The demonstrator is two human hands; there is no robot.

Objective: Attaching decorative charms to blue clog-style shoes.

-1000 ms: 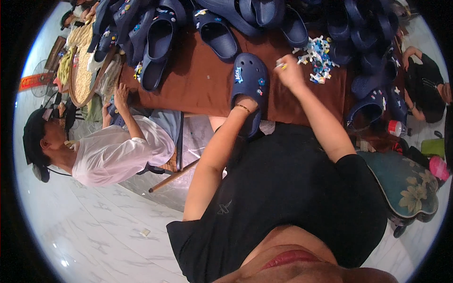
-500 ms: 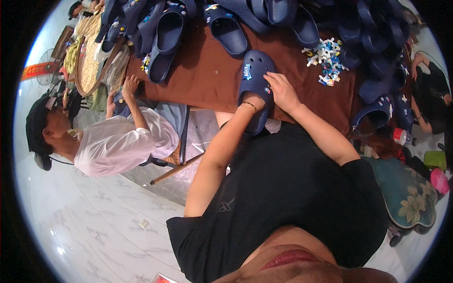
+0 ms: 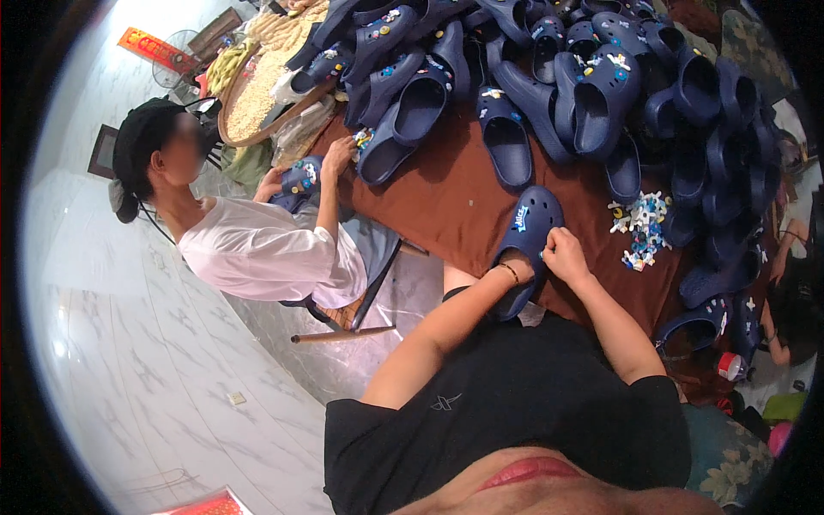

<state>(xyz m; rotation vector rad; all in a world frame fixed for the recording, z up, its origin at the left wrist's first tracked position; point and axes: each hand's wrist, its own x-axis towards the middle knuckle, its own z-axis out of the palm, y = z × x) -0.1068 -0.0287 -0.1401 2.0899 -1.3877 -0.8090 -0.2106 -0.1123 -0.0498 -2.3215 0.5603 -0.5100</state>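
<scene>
A navy clog (image 3: 534,216) with a small white and blue charm on its toe lies on the brown table (image 3: 455,202) in front of me. My left hand (image 3: 513,260) reaches into the clog's heel opening and holds it; a thin bracelet sits on that wrist. My right hand (image 3: 562,251) is closed against the clog's right side, and whatever its fingertips pinch is hidden. Just right of that hand lies a small heap of white and blue charms (image 3: 639,227).
A big pile of navy clogs (image 3: 601,77) covers the far and right side of the table. A seated person in a white shirt (image 3: 257,253) at the left holds a charm-studded clog (image 3: 300,176). A round basket (image 3: 257,90) stands behind; a red-capped bottle (image 3: 730,367) stands at right.
My right hand left the charm heap and came back to the clog's side. My left hand kept its hold on the clog.
</scene>
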